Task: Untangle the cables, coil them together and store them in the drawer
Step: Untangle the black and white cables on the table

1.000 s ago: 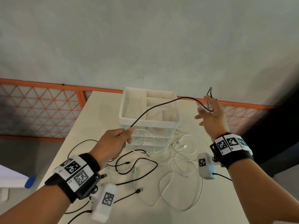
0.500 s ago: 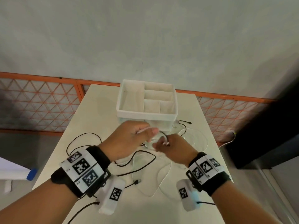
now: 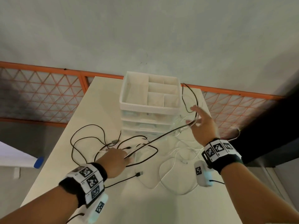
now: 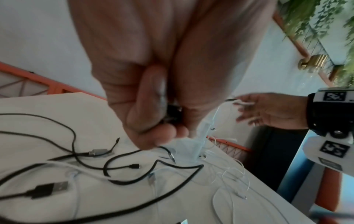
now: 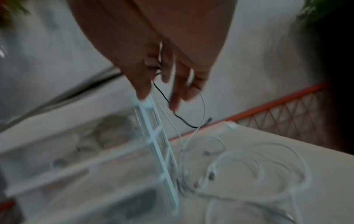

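I'm early on: my left hand [image 3: 115, 160], low centre, pinches one black cable [image 3: 155, 140]; my right hand [image 3: 203, 125], fingers loosely spread at centre right, has it draped across. White cables [image 3: 176, 167] sprawl tangled on the counter [image 3: 145, 207]; nothing coiled, drawer unit [image 3: 149, 109] shut.
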A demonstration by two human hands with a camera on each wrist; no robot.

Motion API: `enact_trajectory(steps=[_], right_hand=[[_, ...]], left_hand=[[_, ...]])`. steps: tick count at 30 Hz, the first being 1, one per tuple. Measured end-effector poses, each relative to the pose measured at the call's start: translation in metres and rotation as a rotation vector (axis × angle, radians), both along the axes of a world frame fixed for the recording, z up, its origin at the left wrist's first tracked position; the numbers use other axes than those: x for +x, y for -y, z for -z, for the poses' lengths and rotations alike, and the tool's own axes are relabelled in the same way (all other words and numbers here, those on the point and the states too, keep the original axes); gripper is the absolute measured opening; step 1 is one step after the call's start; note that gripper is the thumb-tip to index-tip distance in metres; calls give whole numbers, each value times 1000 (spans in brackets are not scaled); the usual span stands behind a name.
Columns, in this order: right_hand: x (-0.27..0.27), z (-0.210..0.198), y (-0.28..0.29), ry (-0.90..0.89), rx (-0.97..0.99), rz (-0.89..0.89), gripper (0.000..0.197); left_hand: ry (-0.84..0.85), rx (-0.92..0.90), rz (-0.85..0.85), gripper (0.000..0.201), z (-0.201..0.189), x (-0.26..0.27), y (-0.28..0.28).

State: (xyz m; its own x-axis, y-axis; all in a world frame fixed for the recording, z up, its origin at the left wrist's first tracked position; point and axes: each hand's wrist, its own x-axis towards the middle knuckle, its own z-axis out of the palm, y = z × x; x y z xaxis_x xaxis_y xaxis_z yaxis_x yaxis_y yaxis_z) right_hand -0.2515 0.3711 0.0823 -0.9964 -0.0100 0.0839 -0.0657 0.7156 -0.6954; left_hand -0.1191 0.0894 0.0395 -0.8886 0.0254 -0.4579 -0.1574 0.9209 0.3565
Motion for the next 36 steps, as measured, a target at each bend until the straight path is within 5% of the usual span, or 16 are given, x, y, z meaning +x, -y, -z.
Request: enact_trajectory(steps=[4,8,12,17,25,29,33,36], right_hand=[[18,42,-7,330,208,-88,88],[42,66,3,250,104,-60,48],[65,89,24,348,132,-340,7],[82,112,46,431,59,-583,13],[90,121,47,463,50,-574,13],[89,117,42,531,114,-574,37],[96,95,56,540,-129,-616,42],[94,75,80,430,-349,-503,23]], left_hand=[[-52,10,-123,45,8,-3,-7],[31,214,-310,41,13,-8,-9],[28,280,-397,28,19,-9,-15],[111,3,-324,28,64,13,-19],[198,-144,-307,25,93,34,-28],[186,195,-314,23,69,12,-36],[73,731,-378,18,2,-18,-54],[18,856,-298,17,-39,-36,-61]])
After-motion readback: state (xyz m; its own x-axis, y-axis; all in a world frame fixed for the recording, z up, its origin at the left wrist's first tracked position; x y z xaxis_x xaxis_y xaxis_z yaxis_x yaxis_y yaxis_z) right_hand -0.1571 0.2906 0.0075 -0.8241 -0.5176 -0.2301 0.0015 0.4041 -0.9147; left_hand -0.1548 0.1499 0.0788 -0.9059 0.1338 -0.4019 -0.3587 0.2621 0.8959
